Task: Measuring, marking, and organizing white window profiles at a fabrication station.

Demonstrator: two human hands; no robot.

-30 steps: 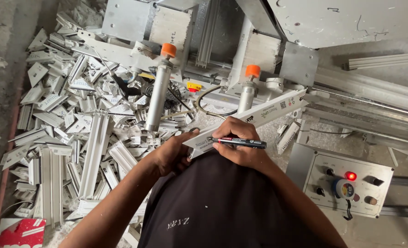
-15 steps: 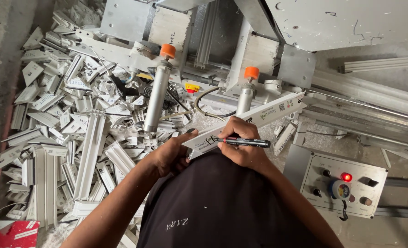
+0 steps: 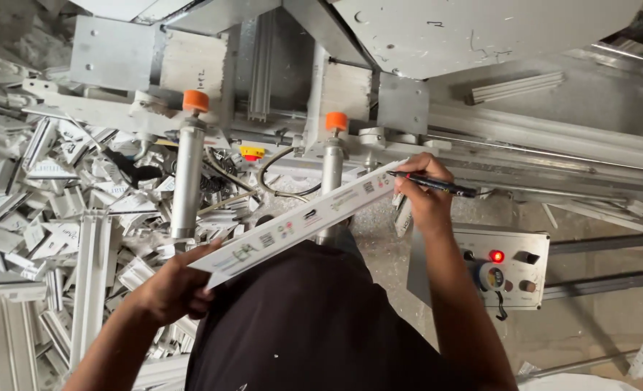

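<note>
Head view: workshop w/ a grey concrete floor [image 3: 611,333], dusty, lit from above. Left hand [image 3: 173,289] grips the near end of a long white plastic profile strip [image 3: 307,217], fingers wrapped under its edge; strip runs diagonally up to the right, held in the air across the person's black shirt [image 3: 314,326]. Right hand [image 3: 423,192] steadies the far end & pinches a black pen [image 3: 434,185] between thumb & fingers, tip touching the strip. Behind: a grey metal cutting machine [image 3: 481,36] w/ 2 upright clamp cylinders [image 3: 188,174], each w/ an orange cap. Right of the person, a control box [image 3: 506,264] w/ 1 lit red lamp. Left side of the floor: a big heap of white profile offcuts [image 3: 46,217], lying every which way.
</note>
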